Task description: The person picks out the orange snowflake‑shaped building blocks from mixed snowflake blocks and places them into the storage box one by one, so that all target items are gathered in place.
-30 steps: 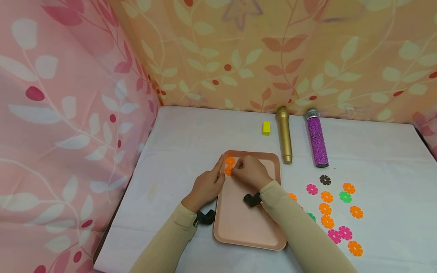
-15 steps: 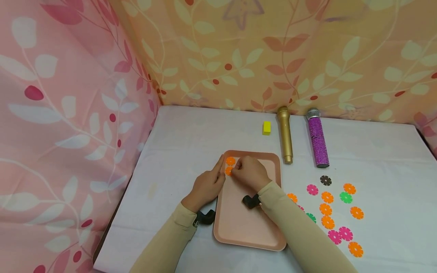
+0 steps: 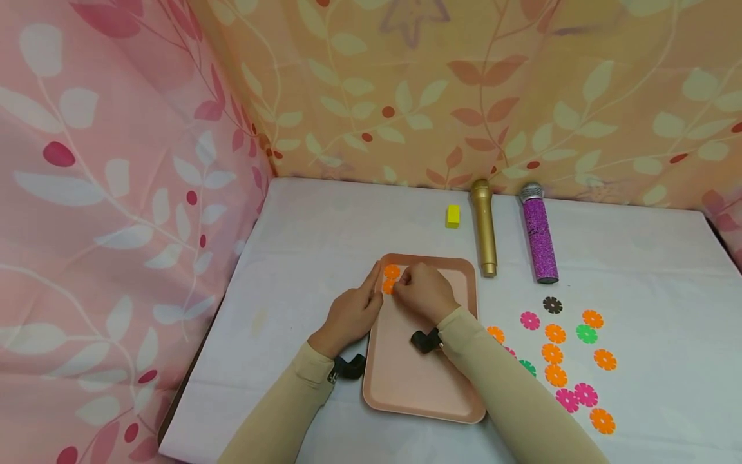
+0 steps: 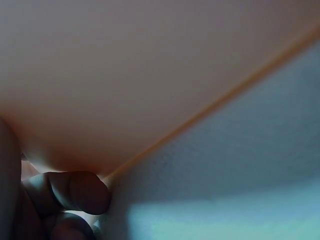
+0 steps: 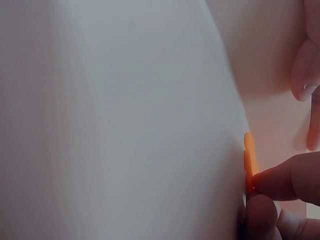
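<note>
An orange flower-shaped disc (image 3: 391, 271) lies in the upper left corner of the pink tray (image 3: 417, 380). Just below it, a second orange disc (image 3: 388, 286) is pinched by the fingertips of my right hand (image 3: 426, 293). The right wrist view shows this pinched disc (image 5: 249, 152) edge-on between thumb and finger. My left hand (image 3: 350, 319) rests along the tray's left rim, its index finger straight towards the top corner. In the left wrist view some fingers (image 4: 87, 192) touch the tray's edge, and the rest of the hand is mostly hidden.
Several loose discs lie right of the tray, including orange, pink, green and a dark one (image 3: 552, 305); my right sleeve partly covers some. Behind stand a yellow block (image 3: 453, 216), a gold microphone (image 3: 484, 229) and a purple microphone (image 3: 539, 235), near the patterned cloth (image 3: 371, 90).
The pinched orange disc has shifted slightly up towards the disc above it. My left hand stays against the tray rim; the view has tilted very slightly.
</note>
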The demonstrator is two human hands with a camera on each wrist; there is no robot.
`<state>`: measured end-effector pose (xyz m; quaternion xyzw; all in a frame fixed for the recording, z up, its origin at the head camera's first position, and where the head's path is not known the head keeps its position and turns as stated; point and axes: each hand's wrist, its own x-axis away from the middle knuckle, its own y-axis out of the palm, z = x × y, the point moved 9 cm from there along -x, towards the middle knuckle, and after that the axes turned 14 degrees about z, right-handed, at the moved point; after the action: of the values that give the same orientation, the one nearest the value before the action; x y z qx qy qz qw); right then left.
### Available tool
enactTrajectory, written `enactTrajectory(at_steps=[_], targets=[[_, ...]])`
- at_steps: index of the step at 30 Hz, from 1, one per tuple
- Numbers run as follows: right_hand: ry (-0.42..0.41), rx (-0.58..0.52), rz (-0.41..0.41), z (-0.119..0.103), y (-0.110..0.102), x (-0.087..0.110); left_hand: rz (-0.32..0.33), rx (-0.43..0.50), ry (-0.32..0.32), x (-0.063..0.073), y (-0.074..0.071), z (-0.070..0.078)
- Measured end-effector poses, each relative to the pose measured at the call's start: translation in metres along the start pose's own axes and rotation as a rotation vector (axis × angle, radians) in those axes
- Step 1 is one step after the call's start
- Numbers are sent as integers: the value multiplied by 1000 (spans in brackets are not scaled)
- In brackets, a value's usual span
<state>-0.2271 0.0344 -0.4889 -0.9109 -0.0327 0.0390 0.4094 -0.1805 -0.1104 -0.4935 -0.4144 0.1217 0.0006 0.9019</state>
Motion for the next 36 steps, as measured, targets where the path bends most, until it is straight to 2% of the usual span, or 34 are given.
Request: enactTrajectory(at_steps=[6,11,18,23,36], targets=[[26,-30,4,4,-1,-1,3,-8,2,-1,0,0],[49,-106,-16,6,-4,1,-2,3,-10,1,-1,0],[36,-183,3,0,-23,4,-15,19,-25,2,0,0],[12,-202,-23,-2,-24,9,-10,10,-25,2,-1,1],[-2,-108,-31,1,-44,31,-3,18,-16,1,-2,2]])
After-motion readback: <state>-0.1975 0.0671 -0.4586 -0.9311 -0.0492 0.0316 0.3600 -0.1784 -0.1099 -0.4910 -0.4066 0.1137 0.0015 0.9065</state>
